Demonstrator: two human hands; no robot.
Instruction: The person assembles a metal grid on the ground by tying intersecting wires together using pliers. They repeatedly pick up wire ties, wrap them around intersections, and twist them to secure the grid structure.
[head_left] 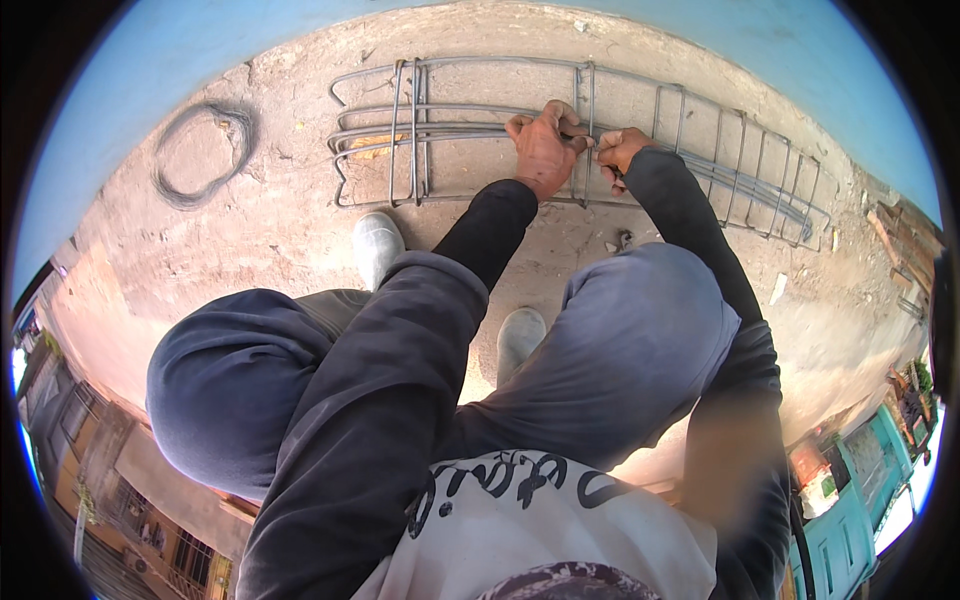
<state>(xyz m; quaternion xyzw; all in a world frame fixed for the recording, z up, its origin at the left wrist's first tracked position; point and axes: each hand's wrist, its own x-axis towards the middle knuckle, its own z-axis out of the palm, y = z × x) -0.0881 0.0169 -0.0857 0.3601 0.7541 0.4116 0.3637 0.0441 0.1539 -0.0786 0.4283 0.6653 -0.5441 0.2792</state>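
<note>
On the ground in front of me lies a long cage of steel reinforcing bars (470, 128), with stirrups set across it. My left hand (545, 152) is closed over the middle bars, its fingers bent beside a stirrup (590, 95). Just across that stirrup, my right hand (622, 150) has its fingertips pinched together close to the bars. Whatever the right fingertips hold is too small to make out. Several stirrups stand spaced along the right part of the cage, and a few sit close together near its left end.
A coil of thin wire (245, 140) lies on the ground at the left. My boots (378, 248) are close to the cage's near side. Wooden boards (900, 245) lie at the far right, and a blue surface (300, 38) runs along the far edge.
</note>
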